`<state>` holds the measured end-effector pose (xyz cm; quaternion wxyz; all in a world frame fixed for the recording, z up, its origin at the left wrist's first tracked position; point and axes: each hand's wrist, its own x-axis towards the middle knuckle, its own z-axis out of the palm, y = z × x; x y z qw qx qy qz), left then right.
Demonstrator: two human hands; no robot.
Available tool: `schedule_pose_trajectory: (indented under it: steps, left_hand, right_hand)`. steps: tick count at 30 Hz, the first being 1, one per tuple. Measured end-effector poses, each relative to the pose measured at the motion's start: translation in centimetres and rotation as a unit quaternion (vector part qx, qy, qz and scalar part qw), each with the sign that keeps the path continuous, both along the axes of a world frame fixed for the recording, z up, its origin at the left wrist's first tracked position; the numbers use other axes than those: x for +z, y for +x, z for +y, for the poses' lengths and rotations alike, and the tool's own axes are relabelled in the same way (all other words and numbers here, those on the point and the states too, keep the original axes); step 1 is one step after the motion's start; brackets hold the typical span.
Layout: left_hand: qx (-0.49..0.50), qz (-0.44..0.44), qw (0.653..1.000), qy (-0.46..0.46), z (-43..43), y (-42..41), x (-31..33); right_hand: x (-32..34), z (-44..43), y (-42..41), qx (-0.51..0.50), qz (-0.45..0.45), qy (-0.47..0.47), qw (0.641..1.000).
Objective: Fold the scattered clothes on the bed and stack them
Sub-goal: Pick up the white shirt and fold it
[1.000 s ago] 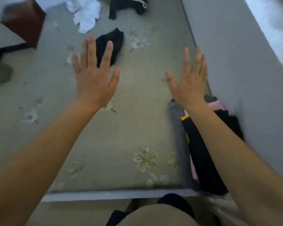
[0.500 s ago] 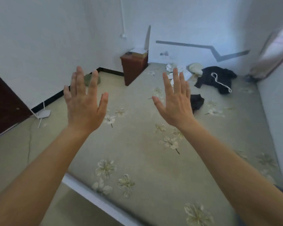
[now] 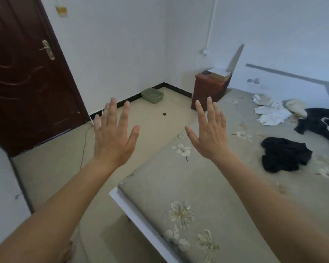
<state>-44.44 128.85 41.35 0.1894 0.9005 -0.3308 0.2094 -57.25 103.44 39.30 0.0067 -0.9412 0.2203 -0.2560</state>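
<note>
Left hand [image 3: 112,137] raised, back to camera, fingers straight and spread, holding nothing, above floor beside bed edge. Right hand [image 3: 210,133] raised same way, fingers splayed, empty, above grey floral-print bed [image 3: 207,186]. Crumpled black garment [image 3: 285,157] lies on bed right of hands. White crumpled clothes [image 3: 270,113] and black drawstring garment [image 3: 323,124] farther back.

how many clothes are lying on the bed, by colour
black: 2 (crumpled black garment, black garment with white drawstring)
white: 2 (far white garment, near white garment; they lie bunched together, so this count is less sure)
cream: 1 (cream garment)
total: 5
</note>
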Motion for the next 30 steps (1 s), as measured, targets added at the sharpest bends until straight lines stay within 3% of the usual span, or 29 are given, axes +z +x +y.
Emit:
schedule_pose_trajectory:
  steps: [7,12,15,20,25,30]
  left_hand:
    - [0.005,0.024,0.997,0.07,2.4,12.1,-5.5]
    - [0.028,0.01,0.997,0.072,2.1,23.9,-2.6]
    - [0.021,-0.042,0.996,0.08,2.3,30.5,0.2]
    - [0.039,-0.046,0.998,0.026,2.6,40.5,1.7]
    - [0.006,-0.02,1.0,0.007,1.3,52.6,-1.1]
    - [-0.071,-0.004,0.997,0.027,-1.3,65.4,-3.1]
  right_hand:
    - [-5.7,1.3,14.2,0.033,0.017,0.043,0.998]
    - [-5.4,1.8,27.3,0.03,0.0,0.08,0.996]
    - [-3.5,2.8,34.7,0.042,-0.011,0.089,0.995]
    - [-2.0,4.5,45.4,0.087,0.002,0.051,0.995]
    - [-3.9,3.5,54.8,0.044,-0.013,0.03,0.998]
    - [-6.1,1.0,64.4,-0.037,0.063,0.028,0.997]
